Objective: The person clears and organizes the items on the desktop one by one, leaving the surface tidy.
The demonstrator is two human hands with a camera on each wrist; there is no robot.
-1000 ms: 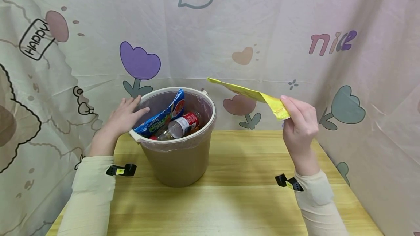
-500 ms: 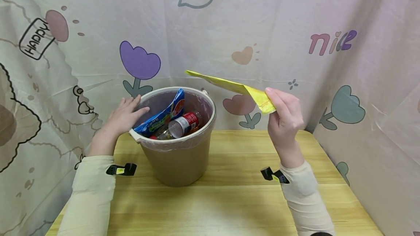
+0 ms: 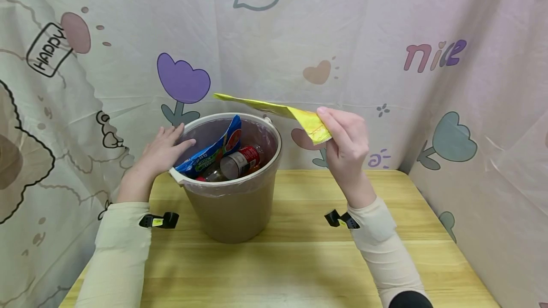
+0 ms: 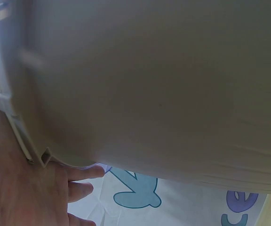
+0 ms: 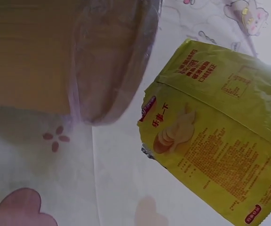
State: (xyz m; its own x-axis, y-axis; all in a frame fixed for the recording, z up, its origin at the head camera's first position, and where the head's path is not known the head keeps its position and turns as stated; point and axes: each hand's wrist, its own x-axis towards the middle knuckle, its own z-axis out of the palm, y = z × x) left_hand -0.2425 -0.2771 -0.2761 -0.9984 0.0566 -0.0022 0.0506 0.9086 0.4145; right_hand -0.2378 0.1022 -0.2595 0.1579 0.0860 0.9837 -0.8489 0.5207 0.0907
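My right hand point(image 3: 347, 141) pinches a yellow chip bag point(image 3: 306, 120) at one corner, thumb and fingers together. The bag looks flat and stretches leftward, its far end above the back of a beige trash bin point(image 3: 233, 215). In the right wrist view, the bag's printed back point(image 5: 211, 127) shows a picture of potato slices. My left hand point(image 3: 158, 153) rests at the bin's left rim, thumb over the edge and fingers fairly straight along the outside. Inside the bin, a blue snack bag point(image 3: 211, 156) leans over a plastic bottle with a red label point(image 3: 248, 157).
The bin stands on a light wooden table point(image 3: 308, 255) and has a clear plastic liner point(image 3: 257, 187) folded over its rim. A printed cloth point(image 3: 355, 23) hangs behind the table and along both sides.
My right hand has moved left with the yellow chip bag, bringing the bag's far end over the back of the bin. My left hand has stayed at the rim.
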